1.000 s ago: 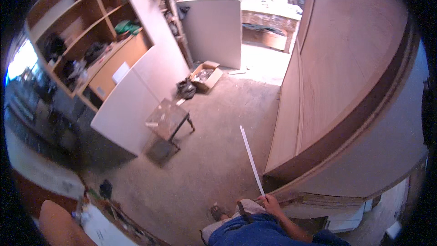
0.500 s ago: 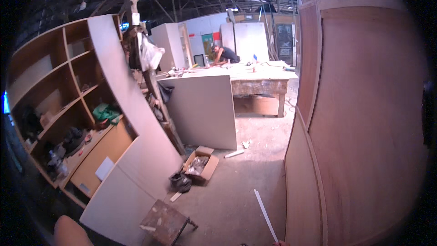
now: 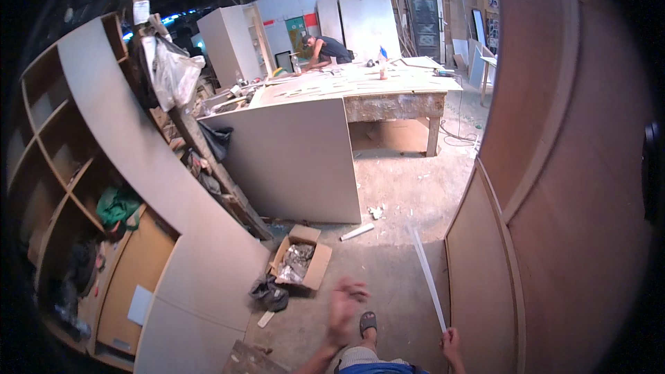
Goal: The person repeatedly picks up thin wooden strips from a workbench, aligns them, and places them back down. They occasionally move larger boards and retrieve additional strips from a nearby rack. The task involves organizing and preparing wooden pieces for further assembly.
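My right hand [image 3: 451, 343] is closed round the lower end of a long, thin white strip [image 3: 431, 280], which points up and ahead beside the wooden panel on the right. My left hand [image 3: 342, 310] is raised over the floor in front of my body, between the cardboard box and my sandalled foot [image 3: 368, 321]. Motion smears its fingers, and I see no object in it. Closest to this hand is the open cardboard box [image 3: 317, 268] with crumpled, shiny scraps inside. A black plastic bag [image 3: 270, 294] slumps against the box.
A worktable [image 3: 398, 107] covered with pieces stands ahead, where another person [image 3: 331, 50] leans over. A large board [image 3: 291, 166] leans before it. Shelving [image 3: 52, 125] fills the left; tall wooden panels [image 3: 575, 187] wall the right. A worn stool [image 3: 253, 360] is low at left.
I have moved forward, and the worktable and box look nearer. My left hand has risen into view in the middle. The strip and the right hand holding it now show more fully.
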`<state>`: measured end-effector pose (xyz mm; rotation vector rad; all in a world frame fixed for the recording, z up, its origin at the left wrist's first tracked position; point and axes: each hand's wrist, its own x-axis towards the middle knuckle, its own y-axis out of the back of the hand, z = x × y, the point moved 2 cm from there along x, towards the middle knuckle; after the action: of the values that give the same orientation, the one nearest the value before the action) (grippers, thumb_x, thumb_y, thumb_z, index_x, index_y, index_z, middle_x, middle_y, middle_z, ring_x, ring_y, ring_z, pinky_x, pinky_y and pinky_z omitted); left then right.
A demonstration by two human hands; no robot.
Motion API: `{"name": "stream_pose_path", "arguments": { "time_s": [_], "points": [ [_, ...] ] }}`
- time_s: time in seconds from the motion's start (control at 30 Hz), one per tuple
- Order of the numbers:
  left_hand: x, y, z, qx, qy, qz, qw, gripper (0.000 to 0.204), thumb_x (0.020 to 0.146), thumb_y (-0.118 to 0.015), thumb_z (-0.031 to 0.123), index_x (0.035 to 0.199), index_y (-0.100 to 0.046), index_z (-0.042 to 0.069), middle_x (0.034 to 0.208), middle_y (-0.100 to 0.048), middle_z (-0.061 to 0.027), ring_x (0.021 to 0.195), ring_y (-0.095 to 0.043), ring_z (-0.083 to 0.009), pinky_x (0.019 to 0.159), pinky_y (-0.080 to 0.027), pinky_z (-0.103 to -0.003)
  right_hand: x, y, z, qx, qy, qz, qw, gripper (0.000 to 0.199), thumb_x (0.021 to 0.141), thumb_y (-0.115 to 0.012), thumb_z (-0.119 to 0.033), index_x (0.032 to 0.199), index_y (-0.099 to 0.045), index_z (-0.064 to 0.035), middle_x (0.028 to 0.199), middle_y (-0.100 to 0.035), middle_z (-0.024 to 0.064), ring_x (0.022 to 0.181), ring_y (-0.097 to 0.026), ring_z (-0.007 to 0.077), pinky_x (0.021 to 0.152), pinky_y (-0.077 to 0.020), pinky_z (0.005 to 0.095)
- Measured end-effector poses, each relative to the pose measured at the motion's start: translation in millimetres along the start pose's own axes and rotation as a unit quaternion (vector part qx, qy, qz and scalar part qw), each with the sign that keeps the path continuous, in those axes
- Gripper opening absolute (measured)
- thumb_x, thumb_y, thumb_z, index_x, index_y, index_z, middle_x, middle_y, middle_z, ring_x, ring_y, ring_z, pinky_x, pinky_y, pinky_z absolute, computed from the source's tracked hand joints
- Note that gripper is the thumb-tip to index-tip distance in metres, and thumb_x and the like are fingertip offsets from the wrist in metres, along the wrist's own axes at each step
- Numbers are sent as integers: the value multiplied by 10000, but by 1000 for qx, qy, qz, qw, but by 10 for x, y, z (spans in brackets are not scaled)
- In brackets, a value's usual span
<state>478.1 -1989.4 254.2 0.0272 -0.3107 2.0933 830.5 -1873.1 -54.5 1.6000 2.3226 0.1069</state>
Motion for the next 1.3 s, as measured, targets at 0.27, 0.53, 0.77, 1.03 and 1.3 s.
{"name": "stream_pose_path", "arguments": {
  "time_s": [0.27, 0.53, 0.77, 1.03, 1.3],
  "points": [
    [1367, 192, -2229, -12, 330, -86, 940, 542, 1066, -629, 233, 1524, -413, 40, 1300, -638, -114, 985, -667, -135, 866, -550, -294, 1034, -276, -1856, -106, -42, 43, 993, 273, 1089, -519, -269, 1123, -651, -33, 881, -663, 135, 821, -629, 239, 750, -522, 404],
    [3625, 264, -2869, 94, 269, -230, 931, 475, 1066, -625, 308, 1464, -535, 64, 1338, -654, -92, 1138, -665, -215, 1000, -527, -359, 3291, -775, -2288, -80, -34, 68, 994, 269, 1082, -534, -263, 1107, -662, -28, 860, -653, 127, 822, -612, 230, 768, -509, 413],
    [5600, 10, -4351, 302, 245, -462, 797, 475, 1042, -610, 446, 1318, -700, 70, 1294, -726, -119, 1157, -667, -234, 1050, -500, -376, 6360, -772, -2221, -109, 74, 40, 990, 241, 1062, -593, -254, 988, -639, -29, 747, -612, 44, 673, -566, 138, 632, -479, 335],
    [7461, -439, -4697, 269, 350, -563, 699, 454, 1039, -597, 434, 1244, -751, 60, 1178, -776, -95, 1070, -691, -217, 963, -513, -362, 8797, -591, -3336, -30, 75, 22, 996, 289, 1086, -592, -275, 908, -612, -49, 677, -550, -29, 603, -500, 63, 534, -389, 254],
    [9419, -1027, -5534, 274, 296, -645, 650, 651, 1033, -498, 642, 1210, -766, 76, 1238, -753, -176, 1148, -703, -341, 1013, -509, -441, 10084, -524, -2987, 63, -39, 97, 993, 290, 1093, -584, -319, 946, -590, -70, 647, -513, -46, 516, -448, 52, 456, -348, 240]
  ]
}}
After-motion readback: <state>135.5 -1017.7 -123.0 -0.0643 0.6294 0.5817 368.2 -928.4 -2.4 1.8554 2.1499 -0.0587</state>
